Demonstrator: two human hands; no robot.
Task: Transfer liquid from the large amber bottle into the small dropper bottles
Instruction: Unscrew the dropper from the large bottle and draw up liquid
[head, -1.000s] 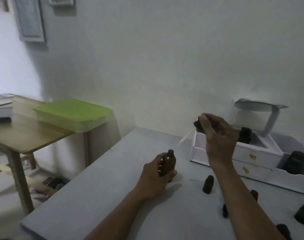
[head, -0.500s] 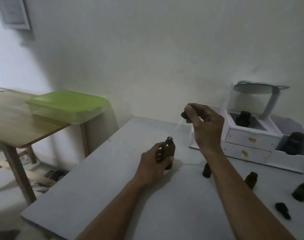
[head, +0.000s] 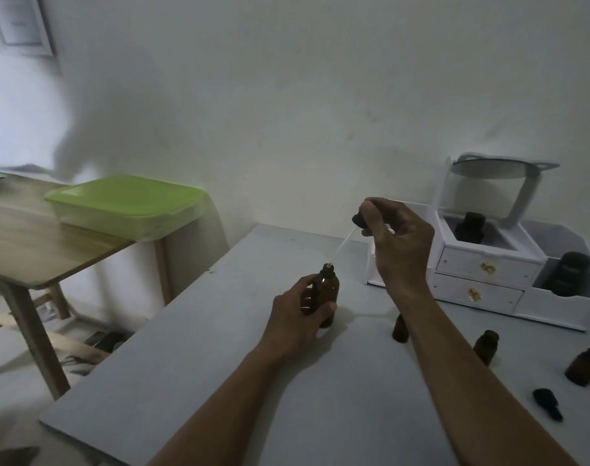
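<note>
Left hand point(head: 297, 317) wrapped round large amber bottle point(head: 326, 292), bottle upright on grey table point(head: 186, 381), likely to steady open neck. Right hand point(head: 401, 243) pinches dropper point(head: 360, 220) by black bulb, glass tube slanted, tip at bottle mouth, probably lining up to draw liquid. Small dropper bottles point(head: 400, 329) stand near right forearm, handy for filling; black cap point(head: 547, 403) lies flat further right

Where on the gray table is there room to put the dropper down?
The near-left stretch of the table, between its left edge and the left hand, is bare. It's crowded on the right, where small bottles sit before the white organizer.
</note>
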